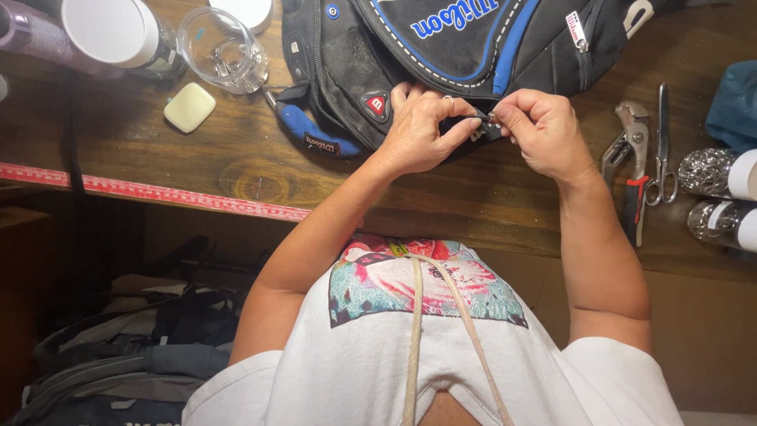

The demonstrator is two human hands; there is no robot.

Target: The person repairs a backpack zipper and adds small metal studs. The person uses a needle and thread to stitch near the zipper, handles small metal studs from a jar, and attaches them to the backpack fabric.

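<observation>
Sports bag [441, 55], black with blue trim and white stitching: lies at the far edge of the wooden bench [236, 150], its lower seam toward the person. Closed where visible; contents cannot be told.

Left hand [422, 130]: fingers curled down on the bag's lower seam, thumb and forefinger pinching the fabric beside the zip.

Right hand [540, 130]: fingertips pressed together on a small metal zip pull [490, 118] at the same seam, just beside the left hand's fingertips.

Clear glass mug [223, 49]: far left part of the bench, just beside the bag's blue-padded handle [311, 130]; nothing visible in it.

White-capped container [110, 30]: far left corner, next to the mug; contents hidden by the cap.

Pale square block [189, 106]: flat on the bench, nearer the front than the mug, apart from it.

Red measuring tape [158, 192]: runs along the front edge of the bench, left side.

Pliers [629, 150], red-handled, and scissors [662, 150]: side by side on the right part of the bench, well clear of the right hand.

Two glittery silver cylinders with white ends [721, 172]: right edge, one nearer the front than the other.

Teal cloth [733, 102]: far right edge, cut off by the frame.

Dark bags [134, 355]: piled on the floor below the bench's left side
</observation>
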